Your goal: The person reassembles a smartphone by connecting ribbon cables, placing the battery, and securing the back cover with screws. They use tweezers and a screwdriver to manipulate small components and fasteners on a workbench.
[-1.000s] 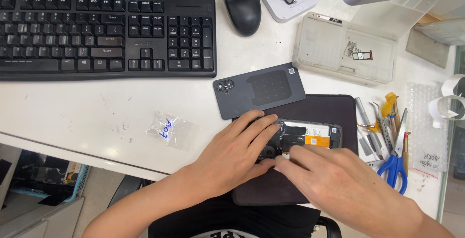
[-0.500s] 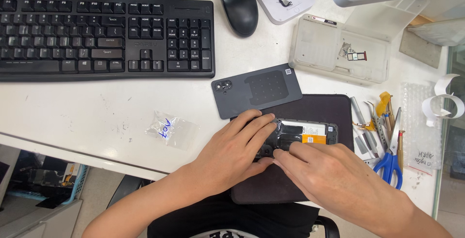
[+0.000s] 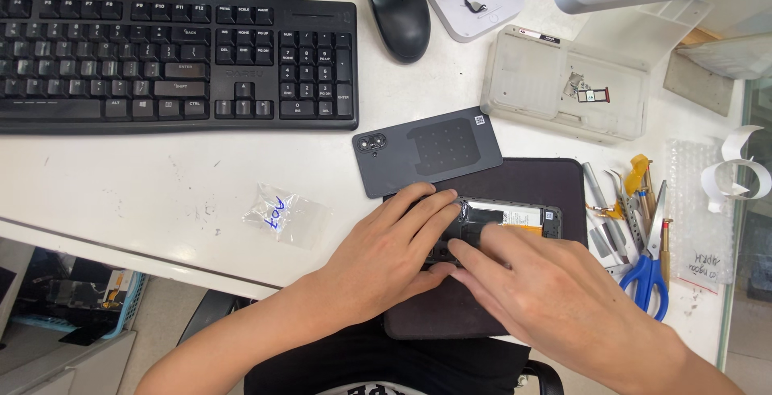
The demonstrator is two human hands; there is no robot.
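An opened smartphone (image 3: pixel 515 216), its back removed and its insides showing, lies on a dark work mat (image 3: pixel 531 186) that overhangs the near edge of the white desk (image 3: pixel 121 194). Both hands are pressed down on the phone's left half: the left hand (image 3: pixel 394 254) lies flat with its fingers spread across the phone's end, and the right hand (image 3: pixel 531 282) comes in from the near right with its fingertips meeting the left's over the phone's middle. Neither hand is clenched round anything; whether the fingertips pinch some small part there I cannot tell, since they cover it. The phone's right end stays bare, with mat showing beyond it. Just behind the phone, the detached dark grey back cover (image 3: pixel 426 150) lies tilted, half on the mat's far left corner. Left of the phone, well apart on open desk, sits a small clear plastic bag (image 3: pixel 285 216); that stretch is the widest free room. Right of the phone, just past the mat's edge, tweezers and blue-handled scissors (image 3: pixel 650 278) crowd the space. Farther behind are a black keyboard (image 3: pixel 161 57), a black mouse (image 3: pixel 397 13) and a clear plastic parts case (image 3: pixel 563 81).
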